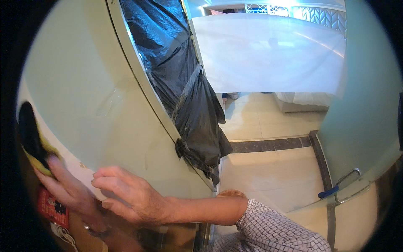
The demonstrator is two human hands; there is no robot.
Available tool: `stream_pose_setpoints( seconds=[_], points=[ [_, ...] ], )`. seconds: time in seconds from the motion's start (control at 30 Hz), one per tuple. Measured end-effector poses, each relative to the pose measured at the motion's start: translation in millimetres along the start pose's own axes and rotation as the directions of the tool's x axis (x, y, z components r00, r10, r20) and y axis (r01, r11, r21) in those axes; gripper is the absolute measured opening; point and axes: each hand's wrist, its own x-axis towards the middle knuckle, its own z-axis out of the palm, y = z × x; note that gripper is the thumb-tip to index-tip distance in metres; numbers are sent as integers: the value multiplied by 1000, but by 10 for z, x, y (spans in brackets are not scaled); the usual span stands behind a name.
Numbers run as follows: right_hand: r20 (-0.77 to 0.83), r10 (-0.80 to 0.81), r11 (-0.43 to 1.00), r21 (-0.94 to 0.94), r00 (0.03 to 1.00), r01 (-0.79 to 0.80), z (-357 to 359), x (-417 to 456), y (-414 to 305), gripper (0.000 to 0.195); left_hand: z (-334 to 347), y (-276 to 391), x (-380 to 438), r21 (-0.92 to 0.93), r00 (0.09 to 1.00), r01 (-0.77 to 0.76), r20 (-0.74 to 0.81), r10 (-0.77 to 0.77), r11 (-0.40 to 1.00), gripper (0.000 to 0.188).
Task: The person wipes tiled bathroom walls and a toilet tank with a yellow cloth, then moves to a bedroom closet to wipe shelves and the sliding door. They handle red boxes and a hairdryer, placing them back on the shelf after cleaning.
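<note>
At the left edge, my left hand grips a black-and-yellow hand tool; its exact kind is unclear. That tool is by the pale border of a smooth, light-coloured panel. My right hand reaches in from the right, in a checked sleeve. Its fingers are bent and slightly apart, with nothing visible in them. They are close to the panel's lower border, beside my left hand; whether they touch it I cannot tell. Faint streaks show on the panel's surface.
Black plastic sheeting hangs along the panel's right side. Beyond it a white sheet spans the opening. A frosted glass door with a metal handle stands right. A red printed packet and white cable lie lower left.
</note>
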Motion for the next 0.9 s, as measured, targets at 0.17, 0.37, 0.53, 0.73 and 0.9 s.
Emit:
stream_pose_setpoints(
  seconds=[0.17,0.37,0.53,0.73,0.9],
  points=[
    [10,90,995,-39,996,-90,-178,-98,42,40,-55,-360,687,-52,995,65,74,-62,996,42],
    [-55,164,979,-113,985,-169,-400,-223,110,38,9,60,-166,-14,992,114,52,-113,993,45],
    [-75,-11,1000,-26,997,9,-268,-472,100,38,-195,73,-831,302,904,-418,232,359,857,56],
    [-10,249,964,102,968,-247,-21,-886,20,48,-415,-93,-1158,361,761,-615,504,408,701,51],
    [-15,318,947,52,948,-316,68,-1057,190,53,-567,-124,-1382,401,717,-594,656,234,697,46]
  ],
)
